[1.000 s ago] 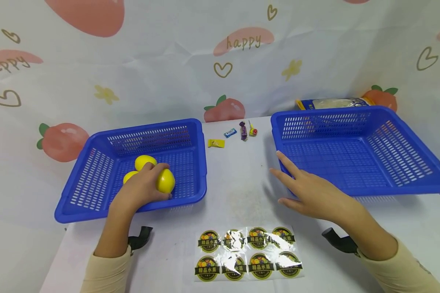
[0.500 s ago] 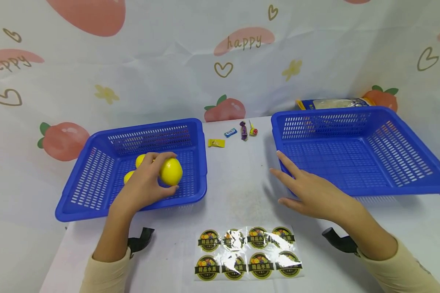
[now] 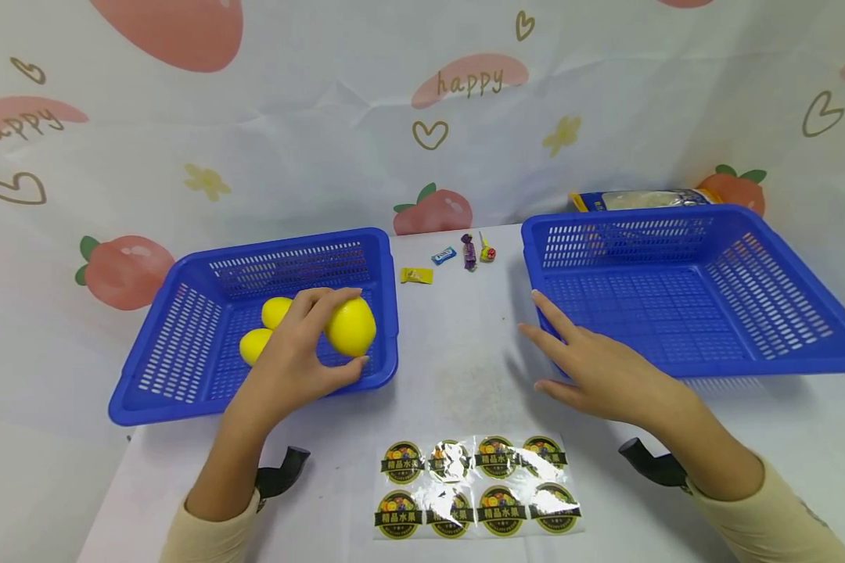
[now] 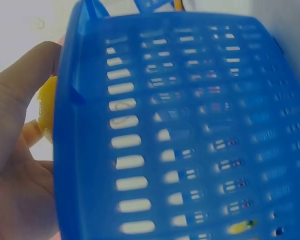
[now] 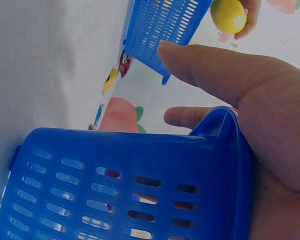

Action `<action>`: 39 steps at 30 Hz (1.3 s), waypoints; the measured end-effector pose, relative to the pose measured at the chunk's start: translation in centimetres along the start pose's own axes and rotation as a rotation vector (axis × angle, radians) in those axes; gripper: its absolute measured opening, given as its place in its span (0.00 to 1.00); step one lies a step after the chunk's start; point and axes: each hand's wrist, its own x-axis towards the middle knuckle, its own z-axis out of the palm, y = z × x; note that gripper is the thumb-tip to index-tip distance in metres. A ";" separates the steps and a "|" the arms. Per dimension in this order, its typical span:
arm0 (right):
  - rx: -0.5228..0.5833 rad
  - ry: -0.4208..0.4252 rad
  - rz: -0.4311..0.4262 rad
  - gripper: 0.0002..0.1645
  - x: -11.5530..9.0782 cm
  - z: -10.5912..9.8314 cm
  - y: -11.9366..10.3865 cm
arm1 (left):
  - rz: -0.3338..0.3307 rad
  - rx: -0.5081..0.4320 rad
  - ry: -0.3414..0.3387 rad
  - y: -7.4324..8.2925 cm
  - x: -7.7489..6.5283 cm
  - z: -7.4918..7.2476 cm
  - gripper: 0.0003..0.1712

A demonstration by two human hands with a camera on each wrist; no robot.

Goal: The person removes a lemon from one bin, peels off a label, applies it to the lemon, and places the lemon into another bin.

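My left hand [image 3: 292, 356] grips a yellow lemon [image 3: 350, 327] between thumb and fingers, over the right part of the left blue basket [image 3: 387, 297]. Behind that hand, two more lemons show, one farther back [image 3: 275, 312] and one nearer [image 3: 253, 345]. In the right wrist view the gripped lemon [image 5: 228, 15] appears above its basket's rim. My right hand [image 3: 598, 371] holds nothing; its fingers are spread at the near left corner of the right blue basket [image 3: 648, 313], whose floor is bare. The left wrist view is mostly filled by the perforated basket wall [image 4: 190, 120].
Between the baskets at the back lie a yellow candy [image 3: 417, 275], a blue one [image 3: 444, 256], a purple one [image 3: 469, 252] and a lollipop [image 3: 487, 254]. A sheet of round stickers [image 3: 479, 489] lies in front. Behind the right basket is a packaged bag [image 3: 648, 199].
My left hand has lifted the lemon and carried it right toward the basket's right rim, uncovering more of the two other lemons. The right hand stays where it was.
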 end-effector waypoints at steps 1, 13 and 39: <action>-0.001 0.000 0.001 0.44 0.0 0.0 0.0 | 0.010 -0.002 0.006 0.1 0.0 0.1 0.49; -0.003 0.008 -0.005 0.45 0.0 0.1 0.0 | 0.121 -0.054 0.084 2.1 0.1 1.6 0.51; -0.019 0.023 0.001 0.45 0.1 0.3 0.0 | 0.216 -0.006 -0.181 7.2 -1.2 9.0 0.50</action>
